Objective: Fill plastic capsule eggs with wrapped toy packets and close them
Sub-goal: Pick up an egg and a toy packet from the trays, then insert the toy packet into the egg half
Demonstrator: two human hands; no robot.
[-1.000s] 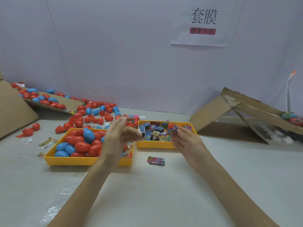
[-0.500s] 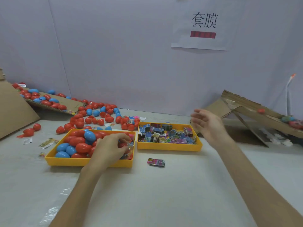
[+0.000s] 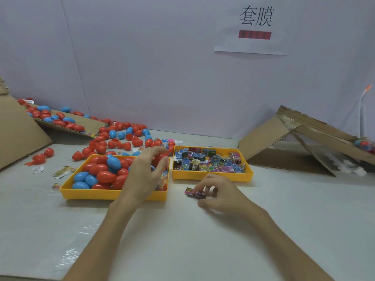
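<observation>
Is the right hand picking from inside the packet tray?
No, the right hand pinches the loose packet lying on the table in front of the packet tray, not inside it.

Pale lilac wall (image 3: 142, 67), paper sign (image 3: 253, 27) taped up; grey-white tabletop (image 3: 182, 240); even light.

Leaving the near table (image 3: 182, 240) wide open for passing. Crowding the far left with loose eggs (image 3: 101, 148). Blocking the far right with leaning cardboard (image 3: 267, 136). Fencing mid-table with egg tray (image 3: 91, 194) and packet tray (image 3: 213, 177), keeping only a narrow gap between.
</observation>
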